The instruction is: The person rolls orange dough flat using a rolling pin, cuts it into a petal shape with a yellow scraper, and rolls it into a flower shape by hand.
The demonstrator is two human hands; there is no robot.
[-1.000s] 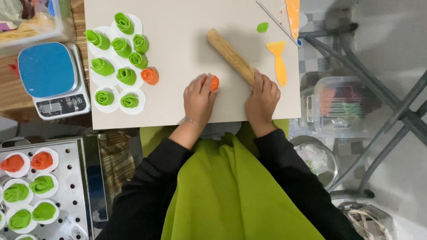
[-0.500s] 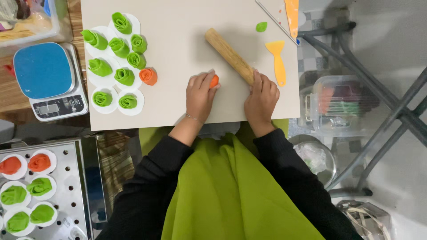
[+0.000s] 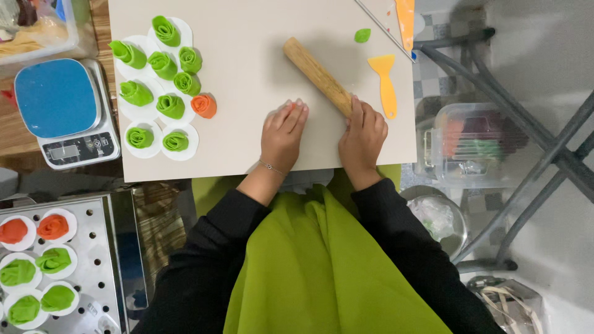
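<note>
Left hand flat on board, fingers together; right hand loosely grips pin, centre frame. Pressing step; rolling likely follows.

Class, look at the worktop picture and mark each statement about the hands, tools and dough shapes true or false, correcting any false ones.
1. The right hand touches the wooden rolling pin. True.
2. The left hand holds the yellow scraper. False: it lies flat on the board; the scraper lies untouched beside the right hand.
3. Most rolled dough shapes on the board are green. True.
4. The kitchen scale has a red top. False: it is blue.
5. The perforated tray holds only orange pieces. False: green ones too.
</note>
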